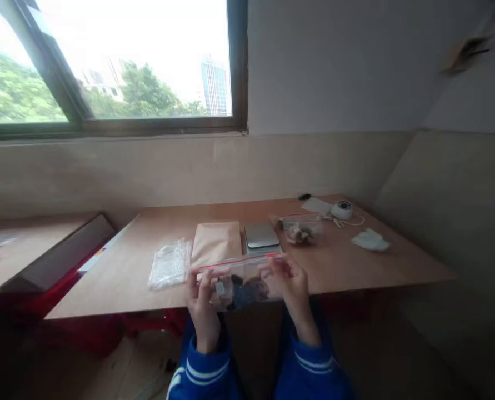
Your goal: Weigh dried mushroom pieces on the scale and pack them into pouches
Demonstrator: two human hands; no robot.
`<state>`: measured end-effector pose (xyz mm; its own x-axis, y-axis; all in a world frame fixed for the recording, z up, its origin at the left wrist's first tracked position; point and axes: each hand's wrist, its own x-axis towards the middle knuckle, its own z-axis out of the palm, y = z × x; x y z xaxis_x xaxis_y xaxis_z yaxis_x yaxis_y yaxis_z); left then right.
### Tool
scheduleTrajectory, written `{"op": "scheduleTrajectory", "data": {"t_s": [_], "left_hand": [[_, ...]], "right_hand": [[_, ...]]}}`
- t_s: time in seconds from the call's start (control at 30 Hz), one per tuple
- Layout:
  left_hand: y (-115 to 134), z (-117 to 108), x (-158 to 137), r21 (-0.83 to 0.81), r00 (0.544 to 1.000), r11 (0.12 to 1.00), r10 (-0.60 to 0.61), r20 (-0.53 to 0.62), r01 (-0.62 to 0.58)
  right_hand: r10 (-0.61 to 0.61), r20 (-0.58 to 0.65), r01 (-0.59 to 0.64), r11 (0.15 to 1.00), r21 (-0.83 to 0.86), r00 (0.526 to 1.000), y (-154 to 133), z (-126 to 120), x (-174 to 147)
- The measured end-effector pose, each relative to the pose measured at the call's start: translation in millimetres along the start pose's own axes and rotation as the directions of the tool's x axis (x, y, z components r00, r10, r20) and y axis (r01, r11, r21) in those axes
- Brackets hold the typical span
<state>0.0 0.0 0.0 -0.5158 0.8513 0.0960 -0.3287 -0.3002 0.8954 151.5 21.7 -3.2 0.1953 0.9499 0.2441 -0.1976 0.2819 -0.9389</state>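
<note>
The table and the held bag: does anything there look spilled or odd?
Nothing looks spilled or plainly damaged, though blur hides fine detail. The white bundle toward the right of the table looks mildly untidy: crumpled, whereas the brown packet lies flat. The bag shows no obvious tear.

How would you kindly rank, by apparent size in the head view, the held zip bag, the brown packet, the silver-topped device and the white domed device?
1. Held zip bag, looking largest, though being nearest helps it
2. Brown packet
3. Silver-topped device
4. White domed device
</note>
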Motion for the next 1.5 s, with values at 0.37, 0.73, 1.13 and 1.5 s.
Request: {"op": "scheduleTrajectory", "data": {"t_s": [0.37,0.73,1.13,1.5], "left_hand": [[-7.0,-7.3,16.8,0.153,0.994,0.988,0.011,0.104,-0.027],[-8.8,-28.0,20.0,0.213,0.971,0.977,-0.08,0.225,0.031],[-5.0,-22.6,26.3,0.274,0.978,0.961,-0.014,0.207,-0.044],[-7.5,-23.2,22.0,0.308,0.981,0.947,0.029,0.192,-0.088]], "right_hand": [[-0.057,-0.017,0.053,0.982,-0.181,0.998,5.5,-19.2,7.4],[-0.137,-0.015,0.128,0.95,-0.284,0.99,12.1,-26.6,5.0],[-0.169,-0.021,0.156,0.945,-0.288,0.985,7.8,-17.8,7.8],[-0.126,-0.057,0.109,0.965,-0.238,0.99,17.6,-16.2,9.7]]}}
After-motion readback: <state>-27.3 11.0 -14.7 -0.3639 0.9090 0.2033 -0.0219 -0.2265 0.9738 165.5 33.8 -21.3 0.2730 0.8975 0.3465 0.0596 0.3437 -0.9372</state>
